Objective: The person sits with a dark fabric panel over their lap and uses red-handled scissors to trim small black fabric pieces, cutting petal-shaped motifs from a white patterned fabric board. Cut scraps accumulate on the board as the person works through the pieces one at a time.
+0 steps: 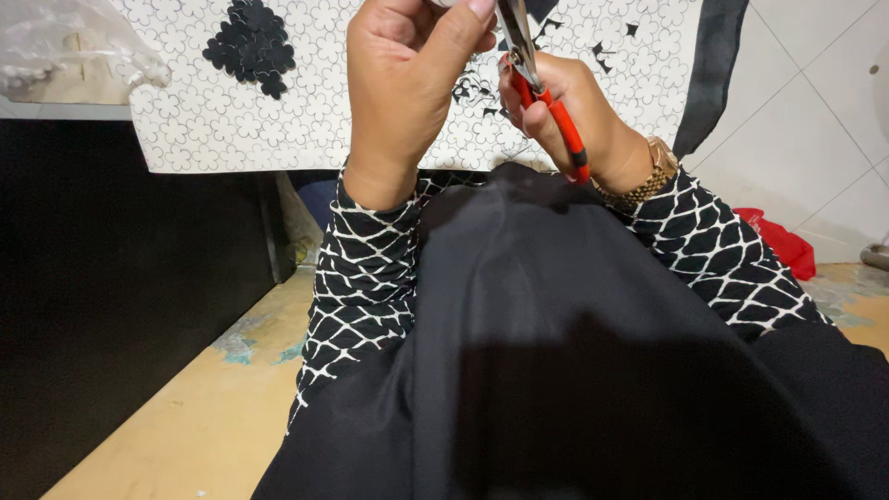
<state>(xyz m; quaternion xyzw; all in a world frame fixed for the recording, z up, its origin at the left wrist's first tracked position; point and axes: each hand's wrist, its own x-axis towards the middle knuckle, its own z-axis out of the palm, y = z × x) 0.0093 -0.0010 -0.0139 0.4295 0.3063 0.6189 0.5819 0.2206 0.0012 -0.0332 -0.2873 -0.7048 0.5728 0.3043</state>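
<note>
- The right hand (565, 116) is closing its fingers around the red-handled pliers (546, 102), the fist wrapping both grips near the far centre of the scene.
- The pliers are running their long axis from the handle ends at the near right, by the wrist, up and leftward to the grey metal jaws at the far edge of the view; the tips are passing out of the picture, so what they are biting cannot be told.
- The left hand (407, 93) is standing just left of the jaws, thumb and forefinger pinching together at the top edge; the pinched thing is cut off and cannot be made out.
- This hand is the nearer one to the jaw tips, almost touching them, while the right is holding further down the handles.
- Behind both hands a white sheet (185, 130) with a printed flower outline pattern is hanging, with a cluster of black cut-out pieces (252, 42) on it.
- Black smooth cloth (556, 370) is lying over the lap; the sleeves are black with a white lattice, and a gold-toned watch (653, 176) is sitting on the right wrist.
</note>
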